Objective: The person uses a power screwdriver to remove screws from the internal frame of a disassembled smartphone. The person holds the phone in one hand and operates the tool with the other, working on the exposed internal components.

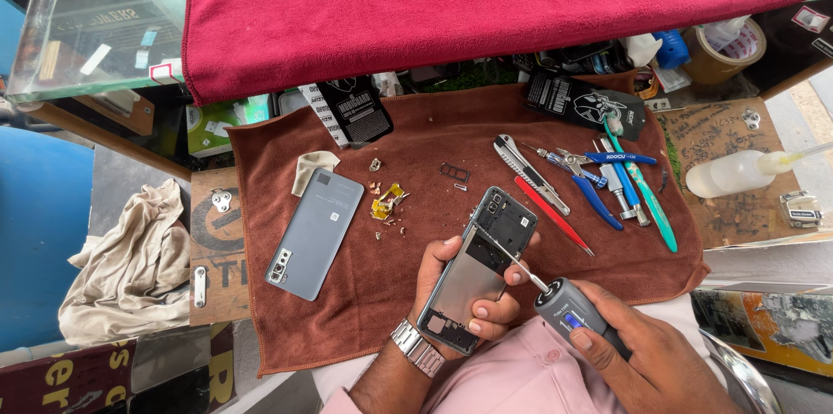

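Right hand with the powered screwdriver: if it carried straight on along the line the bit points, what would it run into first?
The right hand aims the electric screwdriver up and left. Its bit tip already looks to be at the opened phone in the left hand, near the camera end, so the phone comes first; actual contact is hard to judge.

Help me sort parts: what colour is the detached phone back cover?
Grey-blue back cover, lying on the brown cloth; head view.

Two hands are at work: the left hand [451,288] grips one opened phone [479,268] and the right hand [646,362] one electric screwdriver [568,310]. Left of the left hand lies one grey back cover [314,233], with one beige cloth [130,266] farther left. Beyond the right hand lie one red tweezers [555,216], two blue-handled pliers [599,197], one green toothbrush [646,193] and one squeeze bottle [733,173].
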